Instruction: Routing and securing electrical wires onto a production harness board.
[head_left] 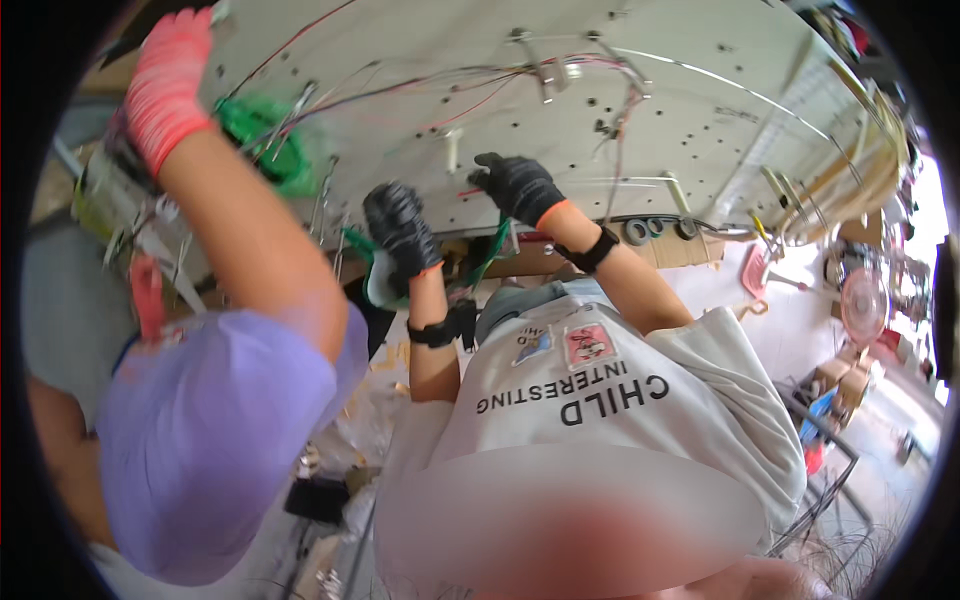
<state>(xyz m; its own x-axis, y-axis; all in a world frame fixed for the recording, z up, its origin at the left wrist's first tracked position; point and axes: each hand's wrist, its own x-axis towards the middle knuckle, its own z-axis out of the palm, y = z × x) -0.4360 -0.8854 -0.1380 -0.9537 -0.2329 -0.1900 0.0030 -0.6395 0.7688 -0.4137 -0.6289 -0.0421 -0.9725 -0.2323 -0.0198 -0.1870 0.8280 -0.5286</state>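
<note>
A large pale panel (690, 130) dotted with small holes spans the top of the view, with a bundle of coloured wires (480, 72) running across it. My right hand (522, 190), in a black glove, is at the panel's near part. Its thumb and fingers pinch what looks like a thin red wire (468, 192). To its left my left hand (402, 228), also black-gloved, is closed with curled fingers just off the panel's near edge. What it holds, if anything, is hidden. A short white post (452, 150) stands on the panel between and beyond my hands.
At left, a co-worker in purple reaches a pink-gloved hand (172, 90) to the panel's far left corner. A green plastic item (265, 140) lies near that arm. Dark rolls (637, 232) sit below the panel edge. A pink fan (865, 302) and metal frame (822, 432) stand right.
</note>
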